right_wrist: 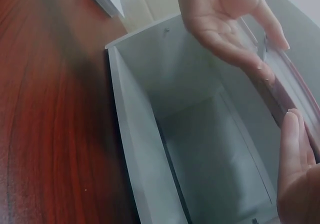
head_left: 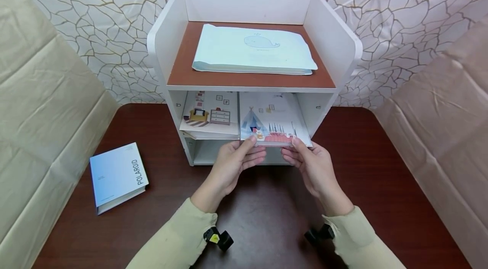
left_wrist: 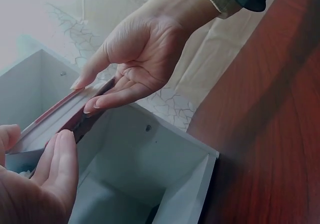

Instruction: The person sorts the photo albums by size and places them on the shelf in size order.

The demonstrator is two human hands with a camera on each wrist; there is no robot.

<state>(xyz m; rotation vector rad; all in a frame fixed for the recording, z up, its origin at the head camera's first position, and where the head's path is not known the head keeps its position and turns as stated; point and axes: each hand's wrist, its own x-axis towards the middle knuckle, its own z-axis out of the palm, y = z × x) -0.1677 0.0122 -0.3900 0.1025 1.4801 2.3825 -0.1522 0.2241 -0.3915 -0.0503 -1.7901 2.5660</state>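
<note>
Both hands hold the front edge of a white book with a blue tent and a red fence on its cover. My left hand pinches its left front corner, thumb on top and fingers beneath. At the right front corner, my right hand grips it the same way. The book lies mostly inside the middle level of a white shelf unit, its front edge sticking out a little. Next to it on the left sits another white book showing a yellow armchair and a dresser. The right wrist view shows the book's thick side.
A pale blue whale-print folder-like item lies on the brown top shelf. The blue POLAROID book rests on the dark wooden table, left of the unit. Beige cloth hangs at both sides. Below the books is a lower compartment.
</note>
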